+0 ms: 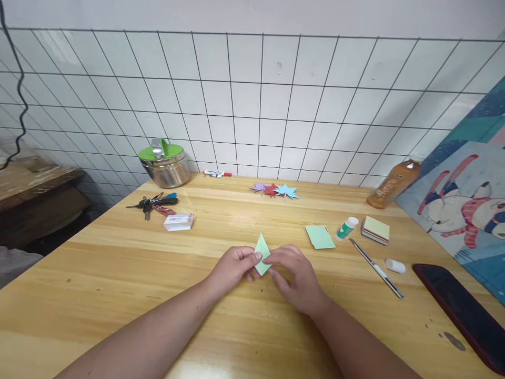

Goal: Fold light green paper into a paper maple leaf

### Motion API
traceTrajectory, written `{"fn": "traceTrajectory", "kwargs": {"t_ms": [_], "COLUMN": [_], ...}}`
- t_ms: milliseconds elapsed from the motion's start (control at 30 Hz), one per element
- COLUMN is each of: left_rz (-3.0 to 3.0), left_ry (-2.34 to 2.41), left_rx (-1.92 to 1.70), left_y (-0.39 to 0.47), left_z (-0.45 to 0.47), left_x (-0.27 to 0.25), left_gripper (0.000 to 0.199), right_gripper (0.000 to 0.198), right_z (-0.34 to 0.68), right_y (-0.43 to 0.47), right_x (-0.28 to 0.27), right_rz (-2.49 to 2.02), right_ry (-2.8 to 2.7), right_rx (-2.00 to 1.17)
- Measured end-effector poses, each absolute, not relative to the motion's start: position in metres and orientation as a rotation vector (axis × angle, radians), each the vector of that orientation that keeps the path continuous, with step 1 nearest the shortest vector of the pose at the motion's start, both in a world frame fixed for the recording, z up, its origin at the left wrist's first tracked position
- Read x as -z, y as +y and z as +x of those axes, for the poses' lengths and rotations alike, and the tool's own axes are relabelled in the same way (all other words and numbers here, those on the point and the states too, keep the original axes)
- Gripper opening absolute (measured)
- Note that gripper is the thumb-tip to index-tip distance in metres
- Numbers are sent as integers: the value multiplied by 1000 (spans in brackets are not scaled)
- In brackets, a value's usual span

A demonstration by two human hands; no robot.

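Note:
A small piece of pale green folded paper point(261, 247), shaped like a kite with its point away from me, is held up just over the wooden table. My left hand point(236, 266) pinches its left side, thumb on top and fingers underneath. My right hand point(295, 276) touches the right side with its fingertips, the thumb apart and lower down. Some of the paper's edges are hidden by my fingers. To the right, green paper squares point(320, 237) lie flat near a glue stick point(347, 229).
Paper leaf shapes in purple, red and blue point(287, 191) lie by the tiled wall. At left are a steel pot point(168, 166), keys point(152, 203) and a small box point(179, 222). A pen point(376, 268), cap point(395, 266), note pad point(375, 230), bottle point(396, 181) and phone point(461, 310) are right.

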State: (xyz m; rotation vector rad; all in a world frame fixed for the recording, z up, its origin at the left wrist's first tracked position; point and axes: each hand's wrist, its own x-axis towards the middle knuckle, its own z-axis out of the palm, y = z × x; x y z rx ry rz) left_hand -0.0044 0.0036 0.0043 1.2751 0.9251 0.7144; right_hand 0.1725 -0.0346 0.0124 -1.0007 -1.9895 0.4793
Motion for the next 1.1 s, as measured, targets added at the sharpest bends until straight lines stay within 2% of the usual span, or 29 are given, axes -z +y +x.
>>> {"fn": "traceTrajectory", "kwargs": {"t_ms": [200,333,667,1100], "left_rz": [1435,1627,1615,1450], "left_ry": [917,887,839,840], "left_rx": [-676,-620,-542,-599], "left_y": [-4,-8,-2,-5], "left_z": [-1,0,-1,3], "left_x": [-4,-4,-4,-10], "left_gripper": [37,38,41,29], "right_gripper": [33,22,30,29], "right_z": [167,163,157,157], "right_y": [-35,-31,-31,-30], "right_x": [-11,-6,-7,-8], "right_rz": [-1205,-1330,-1312,-1349], "right_ry": [-1507,-1378,-1109,-1154], "right_rx": [-924,-1119,-1294,-1237]}}
